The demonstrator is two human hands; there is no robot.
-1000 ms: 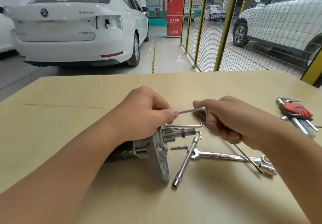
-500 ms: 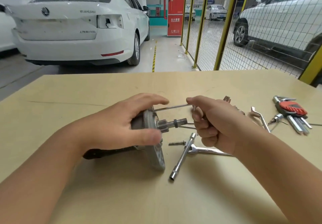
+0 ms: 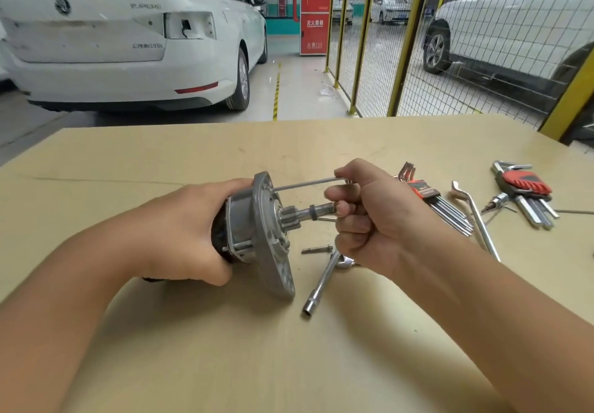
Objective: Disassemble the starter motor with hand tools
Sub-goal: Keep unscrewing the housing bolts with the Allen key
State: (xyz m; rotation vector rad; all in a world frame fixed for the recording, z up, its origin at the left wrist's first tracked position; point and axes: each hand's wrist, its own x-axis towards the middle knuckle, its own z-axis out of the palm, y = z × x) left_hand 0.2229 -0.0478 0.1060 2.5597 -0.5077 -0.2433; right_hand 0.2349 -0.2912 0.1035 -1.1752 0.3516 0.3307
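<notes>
The starter motor [image 3: 254, 226] is gripped by the left hand [image 3: 180, 232] while a hex key [image 3: 308, 183], clenched in the right hand [image 3: 369, 216], is apparently seated in a flange bolt, one loose bolt [image 3: 316, 249] already out, the housing still assembled.

The big tan table [image 3: 193, 364] holds a socket wrench [image 3: 321, 284] at five o'clock and key sets [image 3: 527, 187] at three o'clock.

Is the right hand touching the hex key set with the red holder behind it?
Cannot tell. In the head view the right hand overlaps the near hex key set, hiding any gap or contact between them.
</notes>
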